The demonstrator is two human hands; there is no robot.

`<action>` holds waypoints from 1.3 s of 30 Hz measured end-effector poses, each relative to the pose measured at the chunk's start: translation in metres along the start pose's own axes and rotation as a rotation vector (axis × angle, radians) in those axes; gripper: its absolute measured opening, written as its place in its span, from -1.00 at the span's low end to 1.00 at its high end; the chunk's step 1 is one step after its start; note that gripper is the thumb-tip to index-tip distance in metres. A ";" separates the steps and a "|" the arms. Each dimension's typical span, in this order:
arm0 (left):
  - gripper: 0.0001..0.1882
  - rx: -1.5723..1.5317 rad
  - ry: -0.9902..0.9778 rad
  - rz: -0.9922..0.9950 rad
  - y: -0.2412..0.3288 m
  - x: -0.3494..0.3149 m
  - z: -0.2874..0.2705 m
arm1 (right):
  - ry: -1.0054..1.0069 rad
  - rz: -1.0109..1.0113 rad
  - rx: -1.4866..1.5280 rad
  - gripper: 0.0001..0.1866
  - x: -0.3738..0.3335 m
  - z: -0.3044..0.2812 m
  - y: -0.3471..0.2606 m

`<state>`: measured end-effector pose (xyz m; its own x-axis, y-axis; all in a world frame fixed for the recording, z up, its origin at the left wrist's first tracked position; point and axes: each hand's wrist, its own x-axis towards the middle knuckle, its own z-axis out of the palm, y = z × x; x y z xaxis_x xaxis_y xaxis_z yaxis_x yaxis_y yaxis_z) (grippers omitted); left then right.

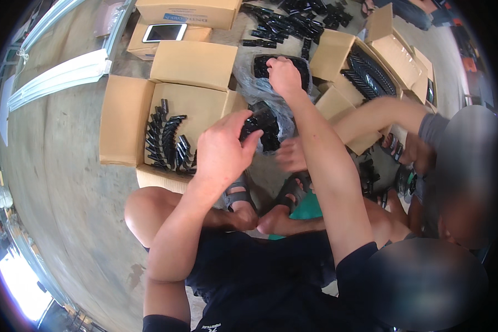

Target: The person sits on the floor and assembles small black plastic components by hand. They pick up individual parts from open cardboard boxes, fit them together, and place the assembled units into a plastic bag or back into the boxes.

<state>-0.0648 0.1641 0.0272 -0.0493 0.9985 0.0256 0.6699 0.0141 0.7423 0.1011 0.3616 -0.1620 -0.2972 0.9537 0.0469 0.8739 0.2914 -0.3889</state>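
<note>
My left hand (224, 146) is closed on several glossy black plastic parts (262, 119), thumb below and fingers above, over the near end of a clear plastic bag (243, 72). Farther off, my right hand (285, 77) has its fingers curled over more black parts (262, 66) inside the bag. What its fingertips grip cannot be made out. Left of my left hand, an open cardboard box (126, 122) holds black parts (170, 138) standing in curved rows.
A co-worker's blurred hand (291, 155) reaches in from the right beneath my right forearm. Another open box (329, 52) holds neat rows of black parts. Loose black parts (285, 25) lie on the floor beyond. A white tablet (165, 33) rests on a carton (141, 44).
</note>
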 end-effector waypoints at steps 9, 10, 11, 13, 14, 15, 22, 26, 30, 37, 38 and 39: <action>-0.62 0.004 0.017 -0.040 -0.008 0.007 -0.001 | 0.049 -0.041 -0.145 -0.82 0.025 0.041 0.000; -0.62 -0.004 0.026 -0.050 -0.008 0.008 -0.002 | 0.079 -0.046 -0.165 -0.83 0.025 0.039 -0.002; -0.63 0.001 0.032 -0.045 -0.009 0.009 -0.003 | 0.092 -0.019 -0.061 -0.83 0.022 0.034 -0.001; -0.64 0.011 0.069 -0.050 -0.012 0.009 -0.008 | 0.109 0.006 0.147 -0.83 0.020 0.005 -0.021; -0.65 0.037 0.075 -0.042 -0.014 0.008 -0.011 | 0.124 0.049 0.317 -0.82 0.017 -0.012 -0.031; -0.65 0.057 0.082 -0.029 -0.015 0.007 -0.013 | 0.142 0.092 0.480 -0.82 0.014 -0.031 -0.042; -0.67 0.172 0.247 0.131 -0.018 -0.005 -0.024 | 0.107 -0.102 0.799 -0.83 -0.077 -0.182 -0.144; -0.65 0.167 0.300 0.201 0.001 -0.019 -0.029 | 0.223 -0.452 0.566 -0.83 -0.122 -0.198 -0.154; -0.61 0.136 0.381 0.298 0.018 -0.032 -0.030 | 0.418 -0.651 0.313 -0.77 -0.145 -0.203 -0.156; -0.56 0.113 0.431 0.402 0.034 -0.053 -0.027 | 0.484 -0.768 0.085 -0.70 -0.183 -0.224 -0.158; -0.56 0.105 0.441 0.421 0.035 -0.055 -0.026 | 0.482 -0.783 0.068 -0.70 -0.187 -0.226 -0.158; -0.56 0.093 0.436 0.428 0.036 -0.057 -0.025 | 0.481 -0.785 0.061 -0.71 -0.191 -0.227 -0.158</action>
<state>-0.0563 0.1060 0.0690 -0.0471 0.8031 0.5940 0.7581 -0.3585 0.5447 0.1070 0.1502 0.0991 -0.5927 0.4162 0.6896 0.4634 0.8765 -0.1307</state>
